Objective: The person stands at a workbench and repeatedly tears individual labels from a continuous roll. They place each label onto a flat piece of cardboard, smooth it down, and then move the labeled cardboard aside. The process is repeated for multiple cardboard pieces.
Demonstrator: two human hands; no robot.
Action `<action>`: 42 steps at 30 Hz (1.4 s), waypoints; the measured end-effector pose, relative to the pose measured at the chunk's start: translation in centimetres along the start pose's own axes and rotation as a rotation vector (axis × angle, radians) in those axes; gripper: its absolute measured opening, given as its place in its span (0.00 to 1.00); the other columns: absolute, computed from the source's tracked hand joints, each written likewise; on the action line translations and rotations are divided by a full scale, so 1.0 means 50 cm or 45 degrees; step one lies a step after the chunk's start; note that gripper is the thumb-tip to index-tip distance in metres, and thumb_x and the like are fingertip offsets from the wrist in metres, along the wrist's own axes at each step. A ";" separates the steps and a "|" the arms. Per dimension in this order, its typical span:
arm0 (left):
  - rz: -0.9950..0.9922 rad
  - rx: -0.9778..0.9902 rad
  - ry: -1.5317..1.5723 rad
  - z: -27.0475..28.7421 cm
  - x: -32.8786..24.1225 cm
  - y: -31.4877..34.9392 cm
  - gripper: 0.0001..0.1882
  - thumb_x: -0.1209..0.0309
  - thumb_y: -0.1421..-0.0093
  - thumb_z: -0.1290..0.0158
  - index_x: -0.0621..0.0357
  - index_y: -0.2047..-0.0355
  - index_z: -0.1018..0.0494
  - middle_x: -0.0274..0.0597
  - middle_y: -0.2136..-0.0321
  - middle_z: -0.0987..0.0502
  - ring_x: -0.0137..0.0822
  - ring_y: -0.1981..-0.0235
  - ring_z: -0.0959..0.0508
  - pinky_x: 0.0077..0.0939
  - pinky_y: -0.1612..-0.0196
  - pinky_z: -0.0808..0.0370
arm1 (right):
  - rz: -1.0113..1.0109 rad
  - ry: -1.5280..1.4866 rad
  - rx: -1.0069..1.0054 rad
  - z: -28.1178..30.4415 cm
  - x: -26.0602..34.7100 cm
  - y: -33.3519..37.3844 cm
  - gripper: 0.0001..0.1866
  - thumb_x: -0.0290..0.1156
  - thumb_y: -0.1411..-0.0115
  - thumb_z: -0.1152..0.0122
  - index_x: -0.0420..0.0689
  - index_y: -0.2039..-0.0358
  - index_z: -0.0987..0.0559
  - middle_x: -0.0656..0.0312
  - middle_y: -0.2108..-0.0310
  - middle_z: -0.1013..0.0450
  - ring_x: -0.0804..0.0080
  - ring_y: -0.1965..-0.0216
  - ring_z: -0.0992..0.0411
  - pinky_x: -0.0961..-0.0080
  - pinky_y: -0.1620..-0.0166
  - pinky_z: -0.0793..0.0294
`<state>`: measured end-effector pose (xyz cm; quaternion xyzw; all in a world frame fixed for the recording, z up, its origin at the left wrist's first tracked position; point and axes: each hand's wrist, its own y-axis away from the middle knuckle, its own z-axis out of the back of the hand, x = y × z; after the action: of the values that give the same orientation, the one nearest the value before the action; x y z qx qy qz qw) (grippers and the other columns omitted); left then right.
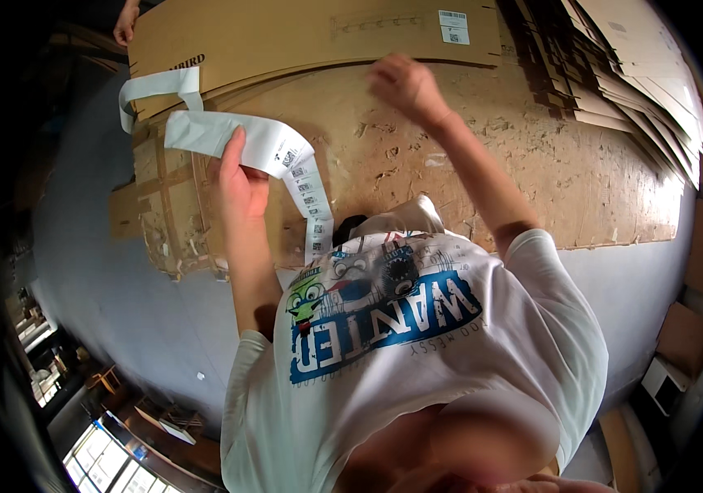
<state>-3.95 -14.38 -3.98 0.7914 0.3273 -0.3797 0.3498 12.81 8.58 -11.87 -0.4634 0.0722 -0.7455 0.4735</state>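
My left hand [241, 185] is closed on a long white strip of printed labels [261, 146], thumb on top. One end of the strip hangs down in front of my shirt; the rest loops away to the left, over the corner of a flat cardboard box [286, 41]. My right hand [409, 89] is over the near edge of that box, fingers curled and a little blurred. Whatever it may pinch is too small or hidden to name. A white label [454, 27] is stuck on the box near its right end.
Under the box lies a worn, scuffed cardboard-covered work surface [417, 164]. Flattened cartons [622, 74] are stacked at the far right. Another person's hand [126, 23] is at the box's far left corner. Grey floor [171, 320] shows on the left.
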 end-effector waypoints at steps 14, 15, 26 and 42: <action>-0.084 -0.026 -0.121 -0.008 -0.026 0.194 0.21 0.75 0.44 0.49 0.64 0.49 0.37 0.45 0.56 0.30 0.40 0.56 0.27 0.39 0.55 0.26 | 0.000 0.637 -0.317 0.222 -0.065 -0.062 0.21 0.49 0.46 0.44 0.45 0.62 0.24 0.58 0.67 0.26 0.61 0.65 0.28 0.61 0.60 0.31; -0.073 -0.064 -0.108 -0.007 -0.033 0.209 0.21 0.75 0.44 0.49 0.65 0.49 0.37 0.46 0.56 0.30 0.40 0.55 0.27 0.40 0.55 0.26 | 0.013 0.547 -0.277 0.229 -0.011 -0.055 0.15 0.45 0.47 0.42 0.47 0.69 0.21 0.63 0.75 0.26 0.64 0.74 0.26 0.67 0.70 0.27; 0.202 0.166 -0.026 -0.080 0.041 0.199 0.18 0.74 0.43 0.48 0.63 0.52 0.34 0.42 0.60 0.27 0.39 0.60 0.25 0.35 0.59 0.25 | 0.020 -0.074 -0.179 0.447 0.161 0.041 0.15 0.27 0.46 0.40 0.39 0.58 0.25 0.55 0.70 0.25 0.65 0.69 0.25 0.74 0.65 0.26; 0.296 0.498 -0.047 -0.171 -0.001 0.222 0.16 0.67 0.44 0.49 0.65 0.58 0.32 0.44 0.65 0.25 0.36 0.64 0.23 0.30 0.60 0.25 | -0.415 -1.450 0.305 0.215 0.337 0.089 0.20 0.17 0.50 0.38 0.37 0.55 0.28 0.62 0.68 0.26 0.81 0.67 0.29 0.85 0.61 0.28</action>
<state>7.92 -13.51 3.43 0.8694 0.1477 -0.4076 0.2370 21.77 -3.28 2.21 -0.7384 -0.3491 -0.4461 0.3661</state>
